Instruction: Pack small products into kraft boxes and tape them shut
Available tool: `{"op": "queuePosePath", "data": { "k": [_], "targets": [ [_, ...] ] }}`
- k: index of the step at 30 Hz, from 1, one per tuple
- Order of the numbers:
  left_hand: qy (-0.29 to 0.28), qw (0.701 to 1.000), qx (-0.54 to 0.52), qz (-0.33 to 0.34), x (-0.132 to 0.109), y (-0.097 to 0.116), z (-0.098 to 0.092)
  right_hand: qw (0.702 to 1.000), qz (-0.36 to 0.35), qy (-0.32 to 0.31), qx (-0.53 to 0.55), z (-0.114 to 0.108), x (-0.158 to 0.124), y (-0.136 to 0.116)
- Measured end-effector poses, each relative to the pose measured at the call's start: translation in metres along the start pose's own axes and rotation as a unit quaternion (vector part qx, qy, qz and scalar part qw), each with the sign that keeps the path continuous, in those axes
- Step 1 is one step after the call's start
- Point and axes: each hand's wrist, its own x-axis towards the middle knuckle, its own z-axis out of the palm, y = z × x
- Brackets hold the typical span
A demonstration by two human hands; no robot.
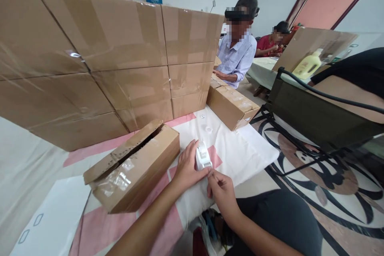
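A white tape dispenser (203, 157) with a roll in it stands on the pink and white cloth. My left hand (188, 168) is wrapped around its left side, thumb across the near end. At that near end, my right hand (220, 188) has its thumb and fingers pinched together; whatever lies between them is too small to make out, though it is close to the dispenser's cutting edge. Left of my hands lies a long cardboard box (141, 172), its top flap slightly raised along a dark gap, with clear tape on one end.
Stacked, taped cardboard boxes (129, 56) form a wall behind. Another long box (232, 102) lies at the table's right. A white sheet (52, 216) is at lower left. A person (240, 48) sits opposite; a folding chair (324, 116) stands right.
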Motion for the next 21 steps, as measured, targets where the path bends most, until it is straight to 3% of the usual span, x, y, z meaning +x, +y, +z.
{"op": "queuePosePath", "data": {
  "k": [21],
  "targets": [
    [0.009,1.000,0.014,0.024,-0.0017,-0.0106,0.0083,0.999,-0.031,0.026,-0.015,0.0042,-0.0021,0.0093]
  ]
}}
